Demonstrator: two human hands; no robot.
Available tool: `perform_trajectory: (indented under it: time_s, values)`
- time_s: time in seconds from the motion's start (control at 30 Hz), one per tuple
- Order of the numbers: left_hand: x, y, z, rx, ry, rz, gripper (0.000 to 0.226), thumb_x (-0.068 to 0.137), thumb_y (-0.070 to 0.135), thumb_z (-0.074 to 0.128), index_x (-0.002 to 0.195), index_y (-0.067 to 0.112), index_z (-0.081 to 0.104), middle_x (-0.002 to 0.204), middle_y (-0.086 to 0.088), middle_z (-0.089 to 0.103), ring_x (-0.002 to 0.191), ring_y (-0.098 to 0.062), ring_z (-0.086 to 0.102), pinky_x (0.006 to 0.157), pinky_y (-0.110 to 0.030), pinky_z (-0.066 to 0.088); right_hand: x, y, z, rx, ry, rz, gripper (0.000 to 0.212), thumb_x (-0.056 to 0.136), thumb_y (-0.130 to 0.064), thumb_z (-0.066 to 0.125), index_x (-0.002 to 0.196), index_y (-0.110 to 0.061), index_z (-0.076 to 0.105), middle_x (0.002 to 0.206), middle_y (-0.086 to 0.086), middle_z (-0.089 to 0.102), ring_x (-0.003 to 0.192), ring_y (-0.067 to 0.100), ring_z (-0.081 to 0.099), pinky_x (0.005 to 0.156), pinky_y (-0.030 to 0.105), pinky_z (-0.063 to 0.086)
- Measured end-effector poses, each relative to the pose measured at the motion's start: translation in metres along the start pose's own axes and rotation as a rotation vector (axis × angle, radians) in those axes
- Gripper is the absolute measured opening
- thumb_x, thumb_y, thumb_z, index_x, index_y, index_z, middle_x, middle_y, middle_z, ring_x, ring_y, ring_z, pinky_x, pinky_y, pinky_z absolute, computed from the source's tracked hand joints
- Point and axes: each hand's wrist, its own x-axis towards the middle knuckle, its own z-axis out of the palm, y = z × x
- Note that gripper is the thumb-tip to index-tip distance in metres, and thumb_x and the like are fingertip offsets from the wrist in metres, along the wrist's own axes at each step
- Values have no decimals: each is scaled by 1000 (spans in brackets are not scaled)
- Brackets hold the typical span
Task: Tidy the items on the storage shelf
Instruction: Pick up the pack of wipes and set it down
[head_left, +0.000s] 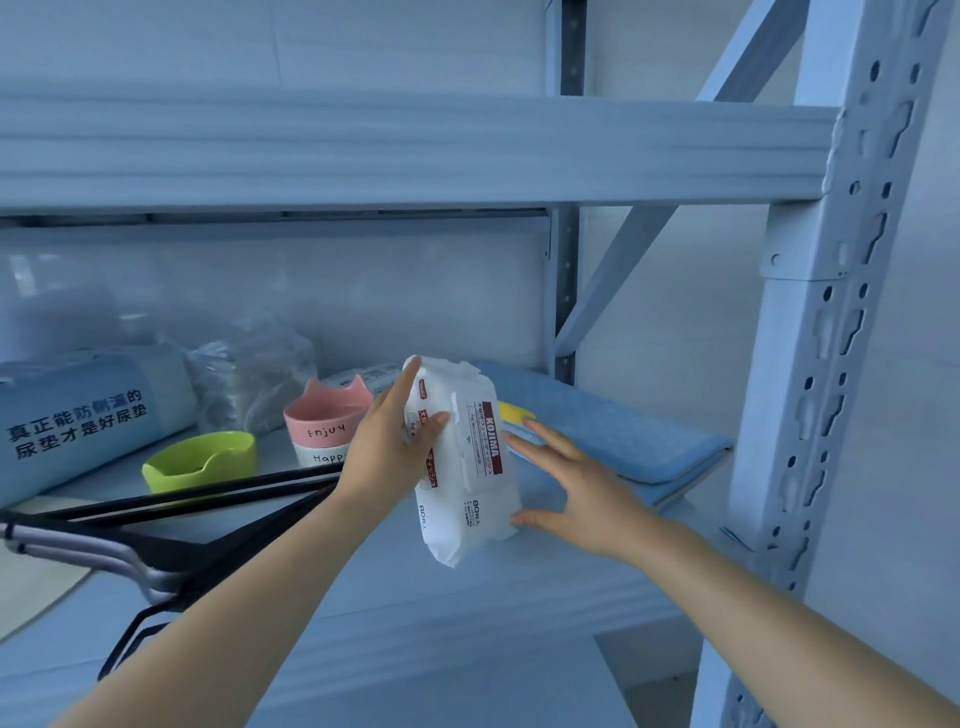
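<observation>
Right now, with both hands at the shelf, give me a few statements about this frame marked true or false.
1. The left hand holds the white wipes pack. True.
2. The right hand is curled round the green bowl. False: its fingers are straight, against the pack's right side, and the bowl sits untouched far to the left.
3. The pink bowl is stacked on a white bowl. True.
4. The black hangers hang from the upper beam. False: they lie on the shelf, left of the pack.
5. The folded blue cloth lies to the right of the pack. True.
</observation>
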Motion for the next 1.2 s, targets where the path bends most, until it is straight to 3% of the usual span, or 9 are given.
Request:
perform_trajectory:
  time_s: [0.17, 0.3, 0.43, 0.57, 0.63, 0.7, 0.77, 0.83, 1.2]
  values:
    - [-1, -14, -4, -31, -82, -113, 85, 73, 42, 75, 142, 38, 26, 129, 10, 53, 109, -16, 58, 91, -37, 50, 6, 4, 21, 75, -69, 30, 84, 77, -49, 69, 133, -64, 9, 155, -16, 12, 141, 0, 13, 108, 20, 23]
    - [2, -22, -7, -208, -139, -175, 55, 74, 29, 76, 104, 65, 46, 106, 19, 63, 92, -13, 67, 81, -41, 56, 7, 2, 27, 163, -81, 33, 77, 80, -45, 68, 131, -64, 14, 144, -31, 24, 134, -7, 24, 103, 19, 34]
    - [4, -32, -7, -328, -262, -259, 37, 81, 21, 71, 109, 42, 58, 101, 9, 69, 91, -17, 70, 77, -46, 58, -2, -1, 25, 145, -79, 25, 68, 78, -52, 66, 128, -65, 22, 140, -30, 24, 126, -14, 23, 107, 19, 32]
    - [-2, -30, 4, -331, -422, -284, 27, 90, 22, 58, 116, 30, 55, 100, 4, 70, 84, -5, 68, 66, -26, 57, -15, -2, 19, 168, -70, 56, 67, 62, -76, 55, 125, -64, 36, 149, -26, 16, 128, -20, 17, 103, 6, 24]
    - [-8, -28, 13, -245, -440, -291, 32, 92, 24, 55, 124, 26, 53, 116, -10, 64, 93, -12, 65, 79, -34, 57, -18, -2, 18, 182, -74, 79, 72, 61, -78, 54, 129, -56, 41, 150, -23, 18, 128, -21, 14, 98, 1, 26]
    - [-13, -25, 22, -9, -436, -187, 38, 93, 24, 55, 131, 24, 53, 138, -16, 47, 120, -19, 53, 101, -26, 41, -19, -3, 18, 199, -88, 108, 68, 66, -74, 58, 129, -52, 45, 152, -18, 23, 130, -17, 17, 100, 10, 32]
    - [-20, -19, 27, 194, -454, -21, 37, 96, 27, 49, 132, 28, 52, 151, -9, 32, 138, -15, 31, 102, -12, 21, -20, -2, 18, 212, -89, 121, 63, 70, -69, 61, 129, -50, 46, 152, -16, 25, 132, -15, 20, 103, 15, 31]
    - [-24, -17, 29, 300, -468, 71, 38, 98, 29, 41, 136, 30, 46, 155, -6, 23, 143, -17, 21, 106, -13, 11, -20, -3, 18, 226, -86, 124, 63, 70, -68, 61, 129, -50, 46, 152, -16, 26, 134, -12, 20, 105, 16, 28]
    - [-35, -23, 10, 336, -400, 212, 34, 97, 23, 47, 130, 27, 55, 141, 5, 47, 133, -8, 38, 100, -3, 16, -19, -18, 30, 265, -82, 112, 59, 77, -59, 62, 132, -44, 45, 152, -12, 27, 137, -5, 24, 109, 25, 32]
